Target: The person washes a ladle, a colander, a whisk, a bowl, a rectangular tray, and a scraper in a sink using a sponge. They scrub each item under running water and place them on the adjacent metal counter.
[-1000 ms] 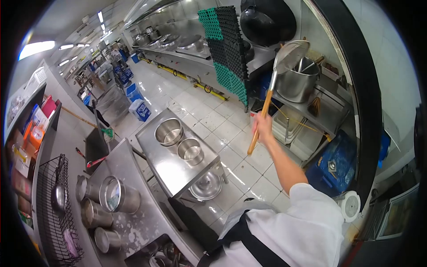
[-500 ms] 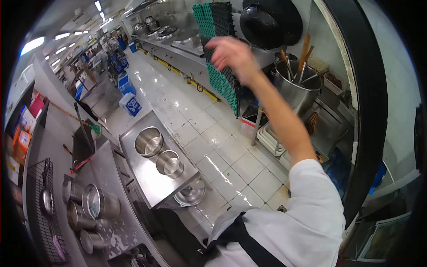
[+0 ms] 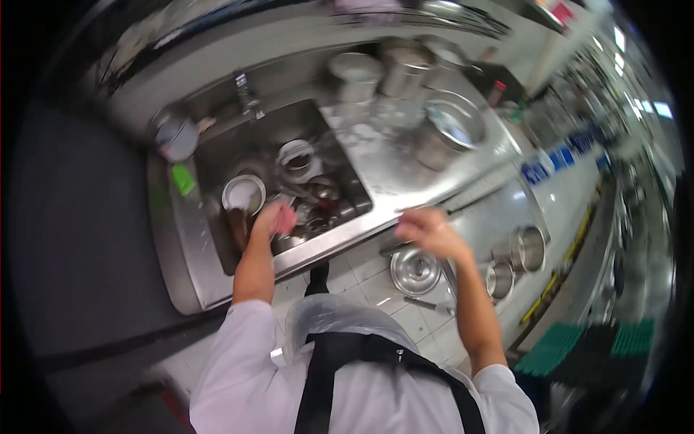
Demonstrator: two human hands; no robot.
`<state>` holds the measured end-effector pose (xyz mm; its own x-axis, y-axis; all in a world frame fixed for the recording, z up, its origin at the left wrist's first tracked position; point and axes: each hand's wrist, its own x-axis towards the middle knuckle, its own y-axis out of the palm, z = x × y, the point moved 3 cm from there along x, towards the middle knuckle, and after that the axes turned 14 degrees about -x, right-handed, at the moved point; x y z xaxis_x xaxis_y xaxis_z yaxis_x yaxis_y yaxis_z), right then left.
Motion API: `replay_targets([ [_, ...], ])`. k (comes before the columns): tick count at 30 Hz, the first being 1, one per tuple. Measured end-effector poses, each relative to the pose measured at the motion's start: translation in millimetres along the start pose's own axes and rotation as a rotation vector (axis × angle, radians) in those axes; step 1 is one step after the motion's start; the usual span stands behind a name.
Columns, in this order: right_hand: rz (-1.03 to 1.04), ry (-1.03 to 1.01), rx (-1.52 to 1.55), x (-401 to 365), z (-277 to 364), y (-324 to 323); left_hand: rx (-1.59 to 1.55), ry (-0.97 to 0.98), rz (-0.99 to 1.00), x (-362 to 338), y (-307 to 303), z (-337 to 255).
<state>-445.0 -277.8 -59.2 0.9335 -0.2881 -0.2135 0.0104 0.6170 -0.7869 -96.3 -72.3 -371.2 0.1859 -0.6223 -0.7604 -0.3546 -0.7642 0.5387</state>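
Note:
My left hand (image 3: 275, 217) is over the front of a steel sink (image 3: 217, 159), beside a pale round bowl (image 3: 244, 194). It is blurred, with its fingers partly turned away, and whether it holds anything cannot be seen. My right hand (image 3: 428, 231) hangs in the air just past the sink's front edge, fingers loosely bent and apart, with nothing visible in it. Inside the sink lie a white-rimmed container (image 3: 295, 155) and several dark and shiny pieces of kitchenware (image 3: 322, 195), too smeared to name.
A tap (image 3: 248, 98) stands behind the sink, and a green cloth or sponge (image 3: 182, 179) is on its left ledge. Several steel pots, including a large one (image 3: 441, 137), stand on the right counter. Two pots (image 3: 528, 249) sit on a low steel table, near a round metal lid (image 3: 416, 271).
My view has swung left from the aisle and green mats to the sink. My right hand has come down from near the mats, and my left hand has come into view.

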Motion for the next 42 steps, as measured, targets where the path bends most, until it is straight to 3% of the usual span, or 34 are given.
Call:
replay_targets([
  [2, -0.380, -0.114, -0.003, 62.1, -32.1, -44.7, -0.104, 0.310, -0.146, 28.9, -16.0, -58.2],
  [3, -0.493, -0.124, -0.085, 92.3, -39.4, -79.1, -0.098, 0.443, -0.038, 44.1, -21.1, -98.5],
  [4, -0.564, 0.007, -0.229, 119.7, -56.4, -113.0, -0.196, 0.526, -0.042, 51.6, -18.6, -139.3],
  [5, -0.726, 0.000, -0.250, 151.2, -107.2, -139.7, -0.158, 0.537, -0.168, 46.0, -5.3, -175.9],
  [8, -0.643, 0.365, -0.400, 197.4, -197.1, -178.9, -0.149, 0.657, -0.099, 39.6, 47.6, -262.1],
  [10, -0.418, 0.502, -0.163, 212.0, -296.5, -167.8, -0.140, 0.775, 0.001, 59.4, 69.8, -284.5],
  [12, -0.159, 0.804, -0.213, 205.0, -408.1, -145.5, -0.074, 0.799, -0.055, 69.9, 84.2, -269.0],
  [14, -0.134, 0.875, -0.116, 205.9, -415.0, -133.6, 0.582, 0.979, -0.226, 104.6, 68.0, -216.3],
  [15, -0.127, 0.911, -0.069, 201.5, -415.7, -132.0, 0.771, 0.979, -0.386, 116.0, 69.0, -173.3],
  [16, -0.124, 0.953, -0.023, 190.2, -419.7, -132.7, 0.905, 0.912, -0.374, 121.6, 69.8, -126.4],
  [17, -0.128, 0.987, 0.018, 183.3, -422.5, -137.5, 1.089, 0.661, -0.231, 126.2, 66.7, -79.4],
  [18, -0.121, 1.008, 0.000, 181.4, -430.4, -139.4, 1.357, 0.695, -0.159, 114.9, 71.9, -48.4],
  [20, -0.102, 1.043, -0.035, 182.2, -467.1, -142.9, 1.497, 0.540, 0.181, 117.5, 76.4, 6.2],
  [22, -0.076, 1.142, -0.029, 185.9, -445.7, -151.0, 1.743, 0.632, 0.132, 109.5, 82.1, 32.3],
  [25, -0.038, 1.302, -0.001, 180.1, -392.5, -141.1, 1.654, 0.501, 0.157, 105.2, 90.7, 17.7],
  [27, -0.082, 1.138, -0.003, 196.1, -370.3, -136.8, 1.734, 0.584, 0.080, 127.7, 70.0, 37.2],
  [29, -0.138, 0.992, -0.007, 198.3, -350.8, -137.6, 1.757, 0.470, 0.083, 125.0, 73.0, 23.5],
  [31, -0.164, 0.862, -0.011, 195.3, -330.7, -139.4, 1.671, 0.122, 0.147, 152.0, 80.1, 12.3],
  [32, -0.078, 0.885, 0.015, 190.7, -324.7, -141.5, 1.611, -0.060, 0.180, 167.1, 79.5, 12.8],
  [34, 0.073, 0.906, 0.063, 197.5, -320.8, -156.6, 1.637, -0.085, 0.101, 182.7, 75.3, 1.7],
  [36, -0.294, 0.726, 0.061, 190.9, -318.1, -149.4, 1.907, 0.331, -0.057, 170.7, 72.1, 16.3],
  [37, -0.313, 0.680, -0.078, 191.4, -294.6, -149.9, 1.923, 0.415, -0.031, 196.5, 61.8, 34.7],
  [40, -0.508, 0.660, -0.291, 187.2, -239.7, -139.3, 1.891, 0.308, 0.011, 174.3, 56.9, 49.1],
  [42, -0.662, 0.596, -0.156, 183.1, -234.5, -135.6, 1.756, 0.370, 0.097, 158.2, 48.5, 38.4],
])
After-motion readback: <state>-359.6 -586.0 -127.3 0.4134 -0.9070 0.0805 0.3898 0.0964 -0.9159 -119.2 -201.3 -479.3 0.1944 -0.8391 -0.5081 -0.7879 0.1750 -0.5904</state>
